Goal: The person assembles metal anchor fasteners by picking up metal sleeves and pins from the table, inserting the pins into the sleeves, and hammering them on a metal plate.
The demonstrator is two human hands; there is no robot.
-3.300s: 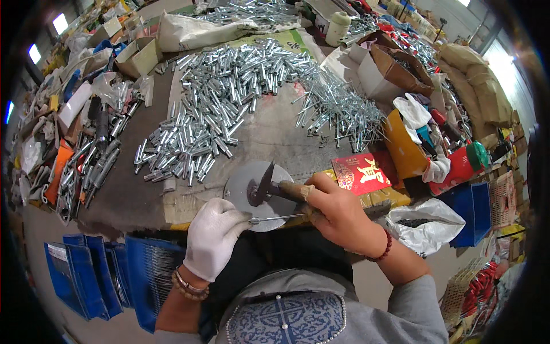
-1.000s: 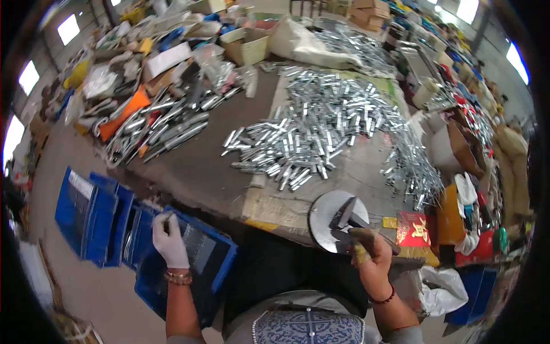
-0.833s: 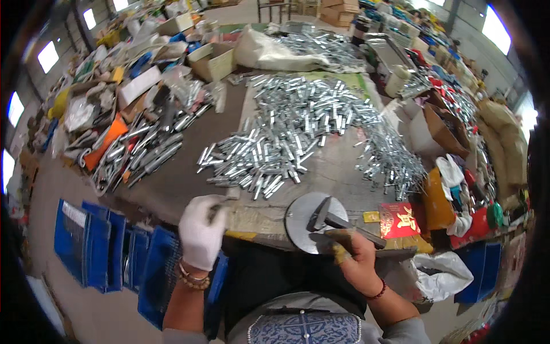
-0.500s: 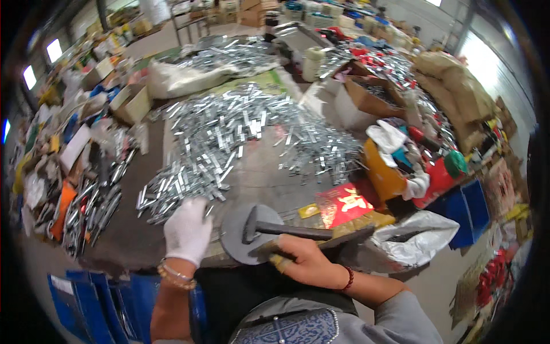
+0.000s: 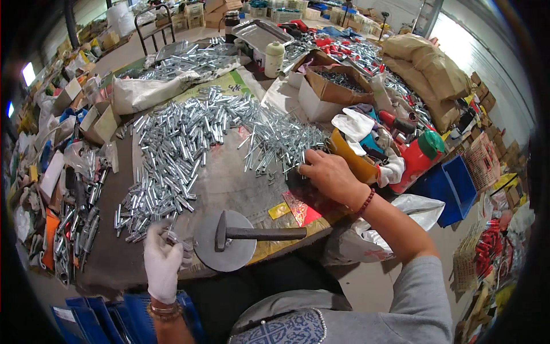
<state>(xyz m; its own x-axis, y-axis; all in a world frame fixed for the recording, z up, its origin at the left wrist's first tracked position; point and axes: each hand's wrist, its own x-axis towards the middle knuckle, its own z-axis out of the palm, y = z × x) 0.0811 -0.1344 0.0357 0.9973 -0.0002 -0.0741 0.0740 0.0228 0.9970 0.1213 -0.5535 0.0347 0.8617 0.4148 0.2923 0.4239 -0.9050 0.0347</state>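
My left hand (image 5: 162, 262), in a white glove, is curled around a short silver metal tube (image 5: 172, 236) at the near end of a pile of similar tubes (image 5: 166, 157). My bare right hand (image 5: 335, 179) reaches to the right edge of a heap of thin metal pins (image 5: 281, 135). Its fingertips are bent together, and what they pinch is hidden. Between the hands, a hammer (image 5: 263, 233) lies with its head on a round grey metal plate (image 5: 209, 252) at the table's near edge.
A red card (image 5: 301, 209) and a yellow packet (image 5: 279, 211) lie right of the plate. Beyond my right forearm stand a yellow container (image 5: 349, 159), a red bottle with a green cap (image 5: 421, 160) and a cardboard box (image 5: 335, 92). A white sack (image 5: 421, 209) hangs at the near right.
My right hand has let go of the hammer handle and moved forward and right to the pins. My left hand has closed on a tube. The whole view has shifted slightly.
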